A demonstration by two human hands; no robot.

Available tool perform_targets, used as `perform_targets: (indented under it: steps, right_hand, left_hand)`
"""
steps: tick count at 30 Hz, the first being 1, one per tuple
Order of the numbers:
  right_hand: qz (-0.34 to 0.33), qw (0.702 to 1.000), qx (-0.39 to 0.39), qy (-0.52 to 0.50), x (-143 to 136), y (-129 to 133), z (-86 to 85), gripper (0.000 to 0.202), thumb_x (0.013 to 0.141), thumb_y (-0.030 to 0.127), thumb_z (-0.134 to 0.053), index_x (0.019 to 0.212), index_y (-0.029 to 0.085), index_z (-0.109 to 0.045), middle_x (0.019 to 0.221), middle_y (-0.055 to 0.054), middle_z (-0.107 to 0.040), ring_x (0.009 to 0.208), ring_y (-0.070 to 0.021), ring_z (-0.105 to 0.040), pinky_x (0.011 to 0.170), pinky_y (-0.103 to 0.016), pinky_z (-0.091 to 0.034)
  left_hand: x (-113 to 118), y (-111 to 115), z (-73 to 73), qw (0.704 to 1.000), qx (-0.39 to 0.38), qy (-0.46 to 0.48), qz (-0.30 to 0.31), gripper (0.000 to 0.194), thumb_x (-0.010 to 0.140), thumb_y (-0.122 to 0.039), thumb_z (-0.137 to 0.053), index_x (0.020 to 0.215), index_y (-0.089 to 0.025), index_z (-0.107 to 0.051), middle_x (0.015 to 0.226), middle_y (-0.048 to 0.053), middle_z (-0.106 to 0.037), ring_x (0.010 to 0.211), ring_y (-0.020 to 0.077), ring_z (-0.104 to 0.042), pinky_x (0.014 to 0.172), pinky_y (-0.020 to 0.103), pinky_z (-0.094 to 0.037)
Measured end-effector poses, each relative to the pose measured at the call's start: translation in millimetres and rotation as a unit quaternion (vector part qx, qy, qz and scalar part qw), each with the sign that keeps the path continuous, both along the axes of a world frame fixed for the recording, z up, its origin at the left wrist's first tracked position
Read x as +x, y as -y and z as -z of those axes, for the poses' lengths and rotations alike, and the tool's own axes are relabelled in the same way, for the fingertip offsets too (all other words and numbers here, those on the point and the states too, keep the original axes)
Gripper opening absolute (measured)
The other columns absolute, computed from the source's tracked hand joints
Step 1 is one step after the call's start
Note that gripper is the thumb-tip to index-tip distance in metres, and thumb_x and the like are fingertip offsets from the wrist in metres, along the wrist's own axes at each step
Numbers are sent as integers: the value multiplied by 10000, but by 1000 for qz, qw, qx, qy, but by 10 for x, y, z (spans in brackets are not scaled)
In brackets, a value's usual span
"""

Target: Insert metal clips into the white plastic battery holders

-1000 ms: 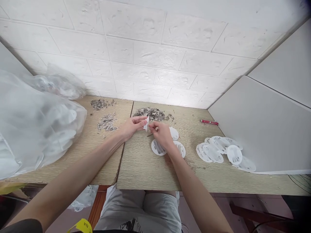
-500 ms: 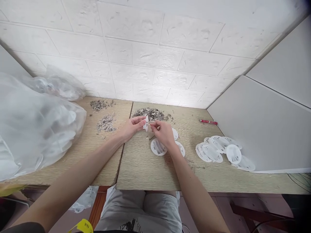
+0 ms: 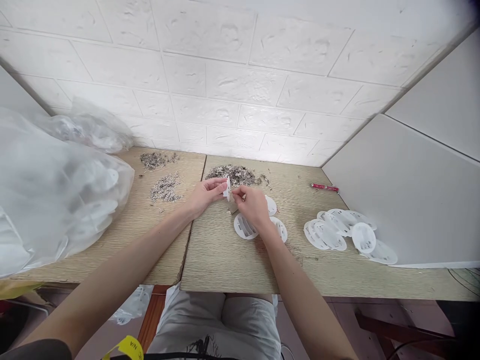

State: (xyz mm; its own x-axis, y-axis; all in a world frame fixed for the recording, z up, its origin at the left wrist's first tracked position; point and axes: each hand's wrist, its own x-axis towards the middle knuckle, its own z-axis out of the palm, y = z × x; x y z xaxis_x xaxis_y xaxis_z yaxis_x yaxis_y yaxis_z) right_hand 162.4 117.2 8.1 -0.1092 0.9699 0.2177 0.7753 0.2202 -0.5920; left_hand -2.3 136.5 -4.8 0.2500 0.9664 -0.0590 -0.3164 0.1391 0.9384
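My left hand (image 3: 208,196) pinches a round white plastic disc (image 3: 228,188) upright, its edge turned toward me. Close against the disc's right side is my right hand (image 3: 250,202), thumb and fingertips pressed together; whatever they hold is too small to make out. Beneath and beside the right hand several white discs with slots lie on the wooden table, the nearest disc (image 3: 244,227) partly covered by the hand. Just behind both hands spreads a heap of small metal pieces (image 3: 236,175).
Two more piles of metal bits, a dark pile (image 3: 153,160) and a paler pile (image 3: 165,188), lie left of the table seam. A big clear bag (image 3: 67,200) of white parts fills the left. At right are overlapping discs (image 3: 326,234) and a red tool (image 3: 324,187).
The disc in my left hand has turned slightly, so it shows more edge-on. My right hand stays close beside it. The whole view has shifted a little.
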Motion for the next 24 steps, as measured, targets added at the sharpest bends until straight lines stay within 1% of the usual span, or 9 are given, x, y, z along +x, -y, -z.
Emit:
perform_targets:
  steps: [8,15,18,24]
  right_hand:
    - [-5,1000,-5,-23,-3,0,2,162,813,198,-561,863,216,-714,799,0,-732,654,-154,-608,597,-256,-392]
    - [-1,1000,-1,3,-9,-5,-6,159,817,192,-559,852,223,-711,817,-12,-736,730,-180,-639,618,-261,-395]
    - [2,1000,4,20,-23,-3,3,162,824,188,-554,855,224,-708,846,-22,-741,771,-193,-650,628,-264,-397]
    - [-4,998,13,57,-52,-4,11,165,825,160,-539,834,221,-693,820,-20,-733,736,-191,-635,601,-256,-358]
  left_hand:
    - [9,-2,-14,1000,-15,16,-9,383,697,-338,-785,1003,-129,-688,989,95,-700,901,173,-646,923,384,-510]
    - [0,-4,-9,1000,-10,10,-4,378,695,-338,-786,1003,-139,-694,932,79,-708,870,162,-645,926,393,-507]
    - [-4,0,-11,1000,-11,4,-5,392,669,-339,-804,992,-143,-700,885,71,-709,832,159,-647,913,400,-507]
    - [-9,-1,-2,1000,-13,6,-9,441,603,-358,-842,966,-146,-710,837,60,-701,791,146,-648,850,362,-526]
